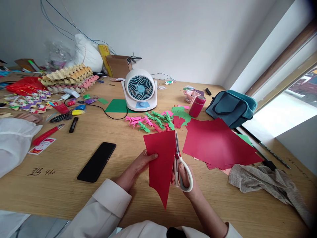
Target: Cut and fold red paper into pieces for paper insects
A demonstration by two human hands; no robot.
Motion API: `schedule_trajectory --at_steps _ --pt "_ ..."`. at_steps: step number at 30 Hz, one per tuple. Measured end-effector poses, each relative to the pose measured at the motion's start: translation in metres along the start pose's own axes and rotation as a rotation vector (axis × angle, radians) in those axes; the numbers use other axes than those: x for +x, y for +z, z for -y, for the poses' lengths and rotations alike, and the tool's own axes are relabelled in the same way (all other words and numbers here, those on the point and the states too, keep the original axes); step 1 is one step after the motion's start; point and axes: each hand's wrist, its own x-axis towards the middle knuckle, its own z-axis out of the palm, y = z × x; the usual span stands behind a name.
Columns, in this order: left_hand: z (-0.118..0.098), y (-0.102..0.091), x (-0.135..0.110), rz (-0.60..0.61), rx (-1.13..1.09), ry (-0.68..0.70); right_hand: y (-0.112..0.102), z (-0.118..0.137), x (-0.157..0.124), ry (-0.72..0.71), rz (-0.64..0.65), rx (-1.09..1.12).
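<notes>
A sheet of red paper (160, 162) is pinched in my left hand (145, 160), with the thumb on its front face. Its lower edge is cut to an uneven, pointed shape. My right hand (184, 180) has its fingers in the handles of white-handled scissors (184, 175). The blades point away from me and lie along the paper's right edge. Beyond the paper lies a pile of pink, green and red cut-paper pieces (156, 119). A stack of larger red sheets (218, 142) rests to the right of my hands.
A small white fan (141, 91) stands behind the cut pieces. A black phone (96, 162) lies on the left, near a red utility knife (48, 135). On the right are a red flask (197, 106), a teal bag (230, 107) and a crumpled cloth (257, 180).
</notes>
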Motion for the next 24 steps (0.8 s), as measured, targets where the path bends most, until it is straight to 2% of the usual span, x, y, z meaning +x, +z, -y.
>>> schedule_trajectory --at_steps 9,15,20,24 --pt "0.005 -0.005 0.001 0.0 -0.012 0.013 0.001 0.004 0.0 0.007 -0.016 -0.011" --pt "0.003 -0.002 0.0 -0.033 -0.005 0.016 0.004 0.011 -0.001 0.025 -0.019 -0.042" --pt "0.002 0.001 -0.001 0.008 -0.017 -0.015 0.0 0.006 0.001 -0.007 -0.024 -0.032" --pt "0.002 0.003 -0.002 -0.022 -0.038 -0.016 -0.002 0.006 0.001 -0.021 -0.025 -0.043"
